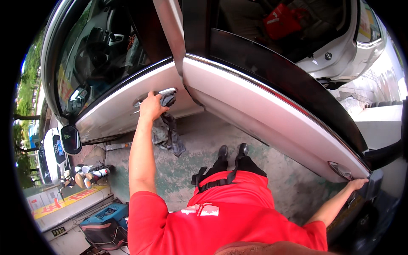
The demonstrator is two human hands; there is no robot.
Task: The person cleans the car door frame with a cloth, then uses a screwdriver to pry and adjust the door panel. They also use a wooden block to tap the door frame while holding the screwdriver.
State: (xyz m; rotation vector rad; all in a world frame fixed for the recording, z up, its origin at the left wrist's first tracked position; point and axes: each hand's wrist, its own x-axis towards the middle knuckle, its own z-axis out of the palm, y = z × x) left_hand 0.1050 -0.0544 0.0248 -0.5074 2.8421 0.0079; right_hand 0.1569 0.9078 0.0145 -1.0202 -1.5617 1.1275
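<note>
My left hand [151,107] is at the silver handle [168,91] of the closed front car door [100,111], its fingers closed on a crumpled dark grey cloth [169,135]. Part of the cloth is bunched against the handle, and the rest hangs below my wrist. To the right, the pale silver rear door [255,111] stands swung out from the car. My right hand [358,183] grips the outer edge of that door, just below its chrome handle [341,171]; its fingertips are partly hidden.
A side mirror [70,139] sticks out from the front door. A blue and black machine [105,225] with cables stands at lower left, near a parked scooter [87,174] and a white car [54,155]. A red bag [284,20] lies inside the rear cabin.
</note>
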